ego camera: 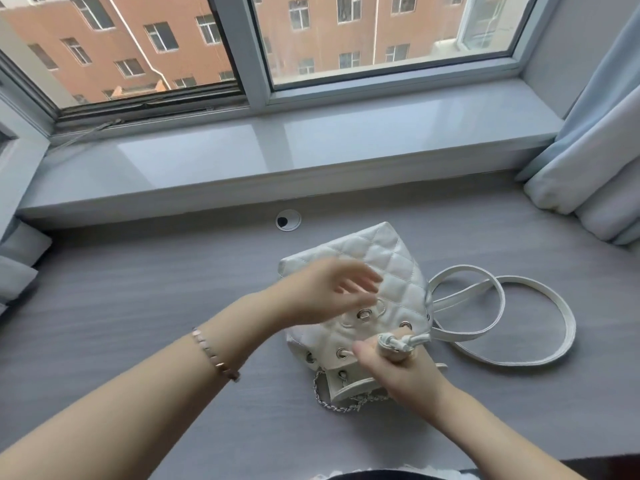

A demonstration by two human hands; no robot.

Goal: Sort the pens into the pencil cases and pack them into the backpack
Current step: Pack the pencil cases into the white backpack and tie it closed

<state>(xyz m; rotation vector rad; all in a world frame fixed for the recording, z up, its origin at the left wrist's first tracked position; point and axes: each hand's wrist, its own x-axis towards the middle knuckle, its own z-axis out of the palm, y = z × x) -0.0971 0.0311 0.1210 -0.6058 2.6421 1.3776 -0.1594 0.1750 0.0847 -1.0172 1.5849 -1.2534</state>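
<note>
A small white quilted backpack point(388, 261) lies on the grey desk point(138, 306), its mouth with metal eyelets facing me. My right hand point(398, 365) grips the knotted white drawstring point(401, 341) at the mouth. My left hand point(332, 292) hovers over the bag's front, fingers spread and motion-blurred, holding nothing. The white shoulder straps point(498, 320) loop on the desk to the bag's right. A silver chain point(332, 400) hangs at the bag's near edge. No pens or pencil cases are in view.
A round cable grommet point(288, 220) sits in the desk behind the bag. A grey window sill point(277, 157) runs along the back under the window. Curtains point(588, 161) hang at the right, and folded fabric point(17, 265) lies at the left edge.
</note>
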